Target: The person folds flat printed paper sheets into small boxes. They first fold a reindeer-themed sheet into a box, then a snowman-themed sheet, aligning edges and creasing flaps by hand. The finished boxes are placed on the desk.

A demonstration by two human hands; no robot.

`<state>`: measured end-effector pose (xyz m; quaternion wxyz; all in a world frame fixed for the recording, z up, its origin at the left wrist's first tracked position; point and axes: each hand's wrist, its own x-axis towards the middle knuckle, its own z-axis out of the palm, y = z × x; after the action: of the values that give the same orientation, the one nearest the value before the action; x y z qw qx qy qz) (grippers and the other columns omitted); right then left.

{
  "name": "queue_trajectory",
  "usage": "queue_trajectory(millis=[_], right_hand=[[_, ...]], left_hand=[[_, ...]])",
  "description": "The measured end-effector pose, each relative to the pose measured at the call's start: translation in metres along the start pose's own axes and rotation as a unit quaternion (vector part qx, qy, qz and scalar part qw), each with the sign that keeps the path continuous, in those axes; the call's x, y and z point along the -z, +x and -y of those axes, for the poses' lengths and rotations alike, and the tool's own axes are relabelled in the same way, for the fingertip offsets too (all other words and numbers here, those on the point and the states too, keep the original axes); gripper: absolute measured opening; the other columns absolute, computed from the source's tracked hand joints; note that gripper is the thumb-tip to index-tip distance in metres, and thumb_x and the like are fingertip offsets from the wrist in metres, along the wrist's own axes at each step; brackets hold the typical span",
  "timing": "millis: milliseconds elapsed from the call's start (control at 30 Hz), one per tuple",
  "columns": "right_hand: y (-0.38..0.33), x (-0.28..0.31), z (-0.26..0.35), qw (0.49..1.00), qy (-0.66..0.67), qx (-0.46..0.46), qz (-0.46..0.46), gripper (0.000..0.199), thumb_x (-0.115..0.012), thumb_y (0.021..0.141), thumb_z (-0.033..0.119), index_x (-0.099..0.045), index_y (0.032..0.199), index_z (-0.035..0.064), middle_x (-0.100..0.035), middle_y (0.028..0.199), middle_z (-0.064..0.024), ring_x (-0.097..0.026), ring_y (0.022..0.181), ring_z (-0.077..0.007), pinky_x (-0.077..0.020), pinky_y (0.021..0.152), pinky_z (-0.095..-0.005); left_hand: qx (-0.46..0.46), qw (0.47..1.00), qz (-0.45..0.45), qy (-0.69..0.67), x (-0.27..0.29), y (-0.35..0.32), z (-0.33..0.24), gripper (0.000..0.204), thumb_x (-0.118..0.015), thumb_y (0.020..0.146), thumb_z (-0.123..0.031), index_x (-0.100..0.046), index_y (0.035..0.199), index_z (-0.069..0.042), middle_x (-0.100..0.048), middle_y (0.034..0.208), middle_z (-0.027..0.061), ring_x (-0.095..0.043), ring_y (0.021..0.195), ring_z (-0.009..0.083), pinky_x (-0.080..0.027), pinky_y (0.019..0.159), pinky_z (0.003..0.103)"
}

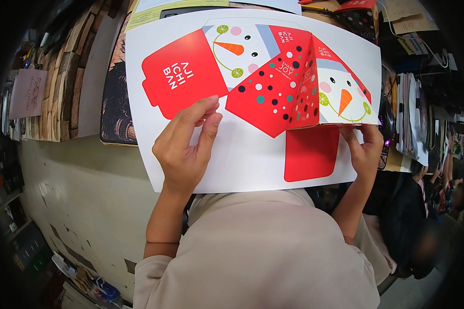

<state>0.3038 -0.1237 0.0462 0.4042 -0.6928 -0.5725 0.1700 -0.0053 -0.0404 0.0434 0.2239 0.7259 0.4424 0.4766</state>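
Note:
A large white sheet (242,165) carries a printed flat box layout in red, with a snowman face (237,49) and a dotted panel (268,85). On its right part sits a folded paper box (340,92), red with dots on one side and a snowman face on the other. My right hand (365,149) pinches the box's near edge, its fingertips partly hidden under it. My left hand (185,141) hovers over the sheet by the red printed panel (183,72), thumb and fingers apart, with nothing in it.
Thick stacks of papers (62,87) stand at the left, beside a dark patterned mat (118,98). Another red dotted box (355,18) is at the back right, near a white cable (392,26). Upright files (410,110) line the right. Another person (412,221) sits there.

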Motion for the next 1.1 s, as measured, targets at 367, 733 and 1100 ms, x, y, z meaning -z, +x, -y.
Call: queue_trajectory(millis=[367, 733, 1100], right_hand=[[-0.008, 0.006, -0.031, 0.982, 0.179, -0.015, -0.058, 0.026, -0.072, 0.077, -0.001, -0.065, 0.102, -0.0054, -0.069, 0.098, -0.0095, -0.064, 0.088, -0.0135, -0.0490, 0.081, -0.0280], [-0.023, 0.067, -0.082, 0.970, 0.207, -0.051, -0.118, 0.020, -0.069, 0.082, -0.001, -0.065, 0.100, -0.0067, -0.069, 0.097, -0.0078, -0.063, 0.088, -0.0112, -0.0500, 0.076, -0.0262], [-0.025, 0.118, -0.087, 0.984, 0.024, 0.004, -0.179, 0.050, -0.067, 0.081, -0.003, -0.051, 0.128, -0.0103, -0.065, 0.110, -0.0067, -0.059, 0.097, -0.0105, -0.0465, 0.087, -0.0246]], left_hand=[[0.008, 0.999, -0.026, 0.045, 0.006, 0.000, 0.005, 0.019, -0.072, 0.082, -0.004, -0.069, 0.101, -0.001, -0.070, 0.090, 0.0094, -0.067, 0.079, 0.0192, -0.052, 0.064, 0.028], [0.175, 0.952, -0.084, 0.239, 0.044, 0.002, 0.041, 0.040, -0.061, 0.092, -0.029, -0.057, 0.123, -0.005, -0.050, 0.125, 0.0122, -0.048, 0.119, 0.0266, -0.042, 0.097, 0.040], [0.189, 0.943, -0.107, 0.253, 0.029, -0.001, 0.065, 0.046, -0.066, 0.089, -0.034, -0.058, 0.122, -0.003, -0.059, 0.108, 0.0099, -0.055, 0.101, 0.0237, -0.043, 0.091, 0.036]])
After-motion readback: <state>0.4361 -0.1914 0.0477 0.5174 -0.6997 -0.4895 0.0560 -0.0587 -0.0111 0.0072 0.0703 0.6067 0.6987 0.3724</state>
